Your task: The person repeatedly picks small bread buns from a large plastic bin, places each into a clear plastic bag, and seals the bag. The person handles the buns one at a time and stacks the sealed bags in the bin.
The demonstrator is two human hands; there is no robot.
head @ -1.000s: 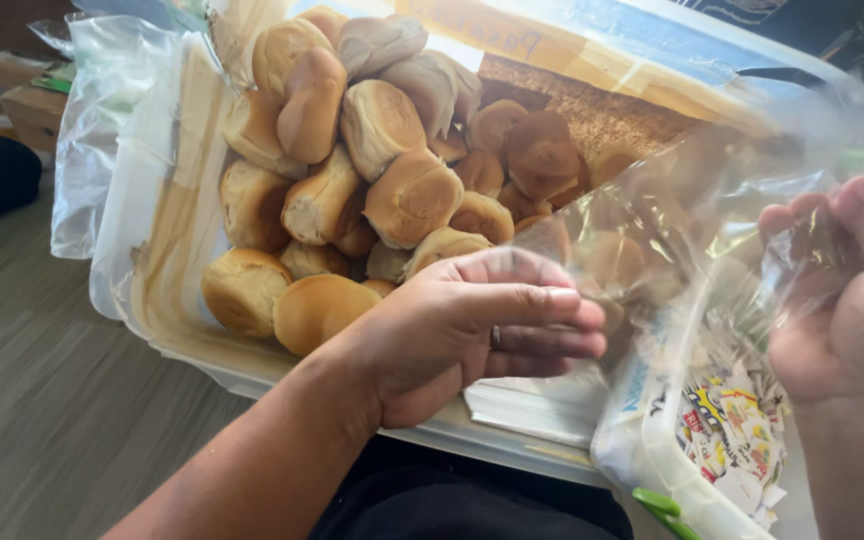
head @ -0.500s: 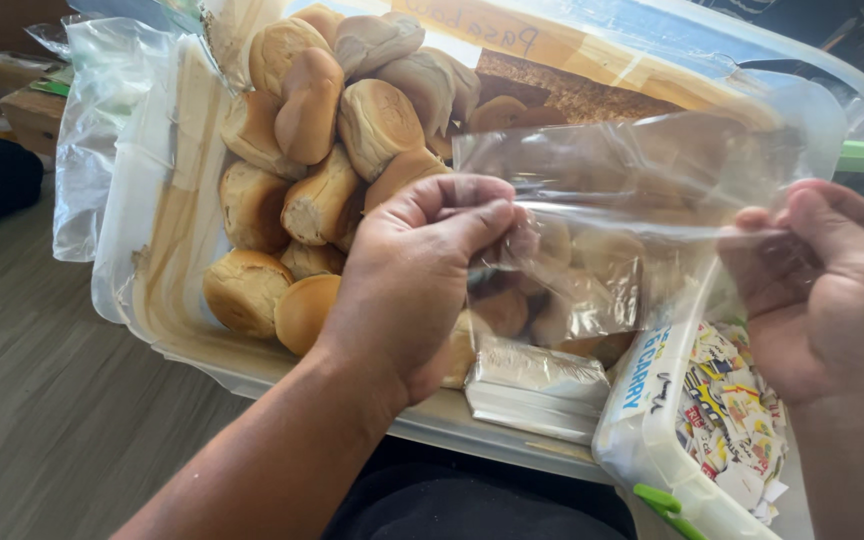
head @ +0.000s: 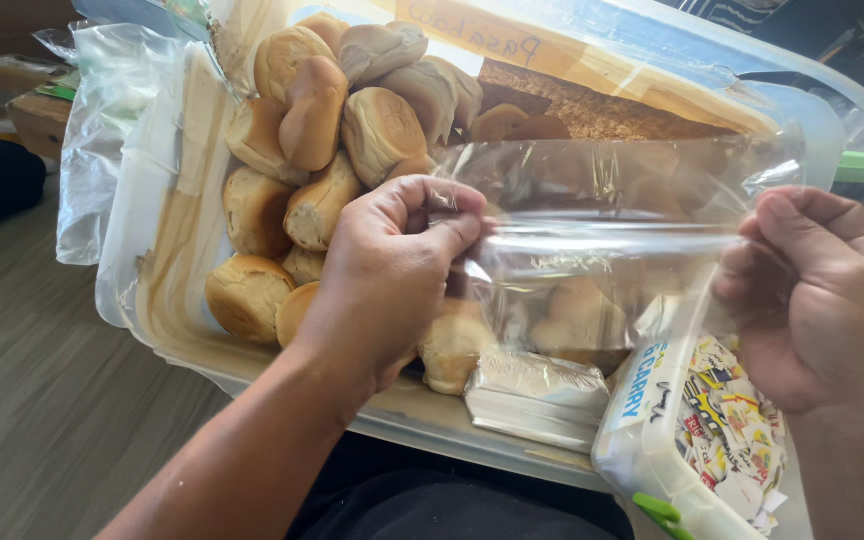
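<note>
My left hand pinches the left edge of a clear plastic bag. My right hand pinches the bag's right edge, and the bag is stretched flat between both hands. Behind and below it lies a large clear plastic bin lined with plastic film and piled with several golden bread rolls. Some rolls show blurred through the bag.
A small white lidded box filled with colourful paper bits and a green clip sits at the lower right. A stack of folded clear bags rests on the bin's front rim. Grey wood-look floor lies to the left.
Both hands took the bag's edges and pulled it out flat. My left hand rose from the bin's front rim, and the right hand moved outward to the right.
</note>
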